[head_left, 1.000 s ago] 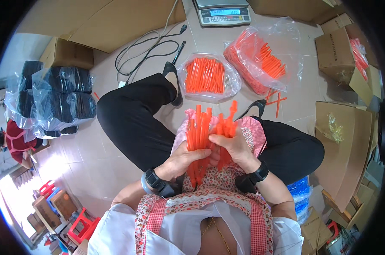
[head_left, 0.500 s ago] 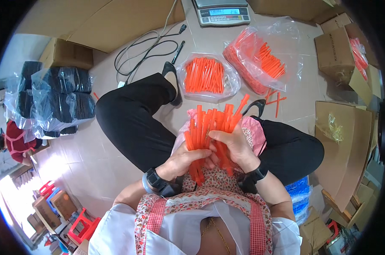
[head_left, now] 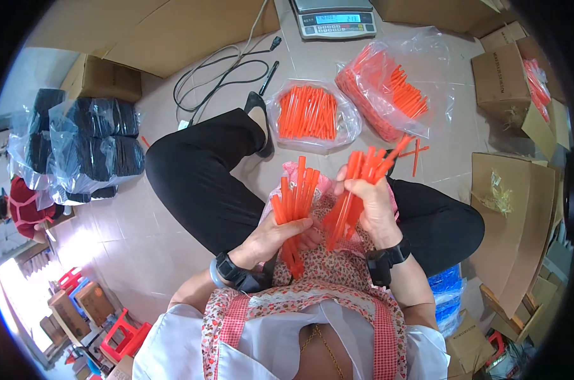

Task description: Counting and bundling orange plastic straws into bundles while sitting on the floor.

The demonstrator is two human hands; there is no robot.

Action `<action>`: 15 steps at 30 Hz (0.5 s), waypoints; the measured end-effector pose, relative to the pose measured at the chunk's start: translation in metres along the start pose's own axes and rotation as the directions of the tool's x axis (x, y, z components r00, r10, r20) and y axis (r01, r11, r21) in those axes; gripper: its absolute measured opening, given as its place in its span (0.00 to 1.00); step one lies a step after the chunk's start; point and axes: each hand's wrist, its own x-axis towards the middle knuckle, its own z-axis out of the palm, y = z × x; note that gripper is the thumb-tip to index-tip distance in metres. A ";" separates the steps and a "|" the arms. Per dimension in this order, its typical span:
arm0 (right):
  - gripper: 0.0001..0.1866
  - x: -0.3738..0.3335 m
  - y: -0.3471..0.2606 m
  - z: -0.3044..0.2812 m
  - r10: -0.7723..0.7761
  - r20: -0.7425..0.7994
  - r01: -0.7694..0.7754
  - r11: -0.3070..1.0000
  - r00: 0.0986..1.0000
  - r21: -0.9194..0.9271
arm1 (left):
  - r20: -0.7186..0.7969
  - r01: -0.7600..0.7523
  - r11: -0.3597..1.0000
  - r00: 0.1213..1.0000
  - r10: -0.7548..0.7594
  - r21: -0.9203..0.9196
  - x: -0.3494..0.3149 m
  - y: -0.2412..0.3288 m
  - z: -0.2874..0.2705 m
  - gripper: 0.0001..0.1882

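Observation:
My left hand (head_left: 285, 235) is closed round a bundle of orange plastic sticks (head_left: 297, 196), held upright over my lap. To its right, apart from it, my right hand (head_left: 374, 201) grips a second bundle of orange sticks (head_left: 348, 215), tilted with the tops leaning right. One stick juts out past the others at the upper right. Beyond my hands, more orange sticks (head_left: 307, 113) lie in a clear plastic bag (head_left: 348, 124) on the floor. A larger clear bag (head_left: 435, 47) beside it spills orange sticks (head_left: 406, 95) from its opening.
A digital scale (head_left: 337, 25) stands at the far side. Coiled cables (head_left: 220, 75) lie near my left foot. Bagged black items (head_left: 97, 139) are stacked at the left. Open cardboard boxes (head_left: 511, 221) line the right. A few loose sticks (head_left: 415, 158) lie near my right foot.
My hands, close together before, have moved apart. The right one has shifted right and up with its bundle, while the left stays nearly in place with its own.

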 end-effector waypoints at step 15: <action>0.20 -0.004 0.004 0.010 -0.046 -0.038 0.047 0.999 0.998 0.006 | -0.042 0.006 0.999 0.999 -0.004 0.038 0.001 -0.002 0.001 0.16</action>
